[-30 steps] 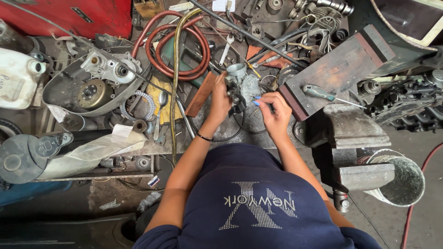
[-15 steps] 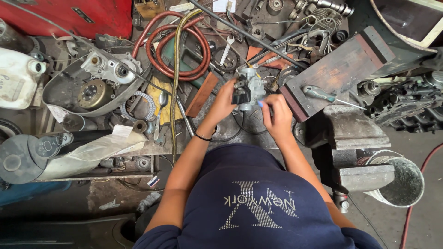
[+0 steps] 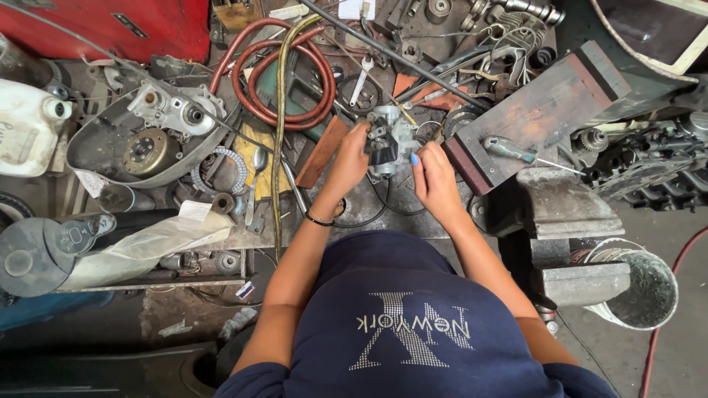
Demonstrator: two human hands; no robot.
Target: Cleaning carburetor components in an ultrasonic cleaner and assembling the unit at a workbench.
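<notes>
I hold a small grey metal carburetor [image 3: 391, 136] above a cluttered workbench [image 3: 354, 214]. My left hand [image 3: 346, 166] grips its left side, fingers wrapped over the dark body. On the lower right side of the part, my right hand [image 3: 435, 180] has its fingertips pressed against it. A black band sits on my left wrist. Both arms reach forward from my dark blue shirt.
A coiled red hose [image 3: 273, 74] and a wrench [image 3: 361, 74] lie behind the hands. An engine cover [image 3: 147, 133] and a white jug [image 3: 26, 125] sit left. A wooden block [image 3: 538, 103] with a screwdriver [image 3: 509, 147], a bench vise [image 3: 560, 206] and a white bucket [image 3: 641, 287] are right.
The carburetor has been turned in my hands and its dark side now faces up. My right fingers have closed in on its lower right side. The arms stay in place.
</notes>
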